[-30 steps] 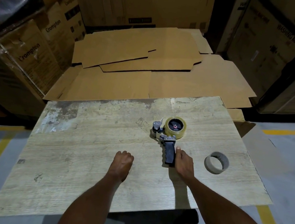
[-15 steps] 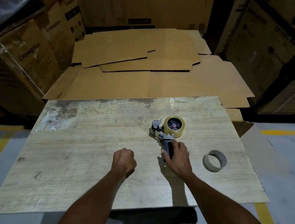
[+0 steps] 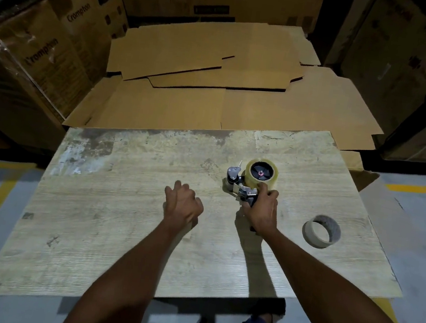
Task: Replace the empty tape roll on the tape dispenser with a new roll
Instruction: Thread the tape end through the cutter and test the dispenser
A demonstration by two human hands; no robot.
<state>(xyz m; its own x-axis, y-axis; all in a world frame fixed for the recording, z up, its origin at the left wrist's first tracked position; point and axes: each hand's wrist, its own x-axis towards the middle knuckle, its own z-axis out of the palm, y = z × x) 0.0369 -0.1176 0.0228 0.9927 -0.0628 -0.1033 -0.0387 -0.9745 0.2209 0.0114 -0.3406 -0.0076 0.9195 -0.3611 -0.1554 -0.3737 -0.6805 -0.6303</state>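
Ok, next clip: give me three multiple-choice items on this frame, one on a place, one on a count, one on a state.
1. Where is the empty cardboard core?
A. mounted on the tape dispenser
B. on the table, to the right of the right hand
C. on the floor

2. How many tape rings are in view, counting the core?
A. one
B. two
C. three

3. What is the right hand doing?
A. gripping the tape dispenser by its handle
B. lying flat on the table
C. lifting the core

Answers:
1 B: the core lies on the wood beside the right hand, apart from it.
2 B: the yellowish roll on the tape dispenser, plus the core.
3 A: its fingers curl round the handle.
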